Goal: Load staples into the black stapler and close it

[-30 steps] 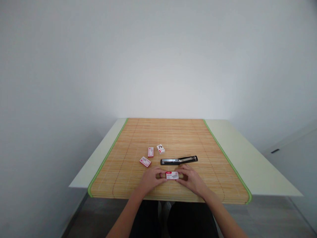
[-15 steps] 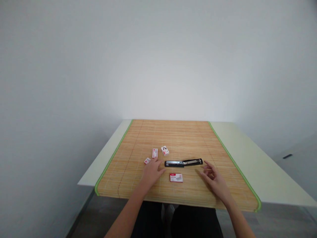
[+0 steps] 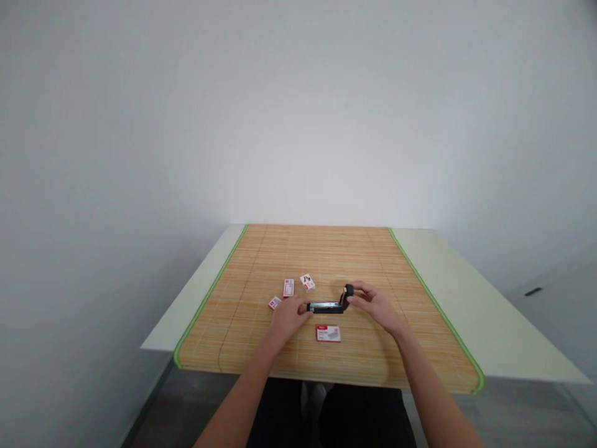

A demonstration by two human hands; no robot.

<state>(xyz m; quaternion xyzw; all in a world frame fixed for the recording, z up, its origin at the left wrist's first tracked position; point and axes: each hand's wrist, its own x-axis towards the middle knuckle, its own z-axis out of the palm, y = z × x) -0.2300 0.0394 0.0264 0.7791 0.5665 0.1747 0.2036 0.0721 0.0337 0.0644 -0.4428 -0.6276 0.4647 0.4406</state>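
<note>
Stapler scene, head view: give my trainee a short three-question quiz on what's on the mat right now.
1. True or false: the black stapler lies flat and fully opened out on the bamboo mat.
2. Multiple choice: which thing lies nearest the person, just below the stapler? A) the flat staple box B) the tilted small box C) a pair of scissors
3. Short answer: what does each hand do to the stapler?

Key
1. False: its right end is folded upward.
2. A
3. The left hand rests at the stapler's left end; the right hand has its grip on the raised right end.
</note>
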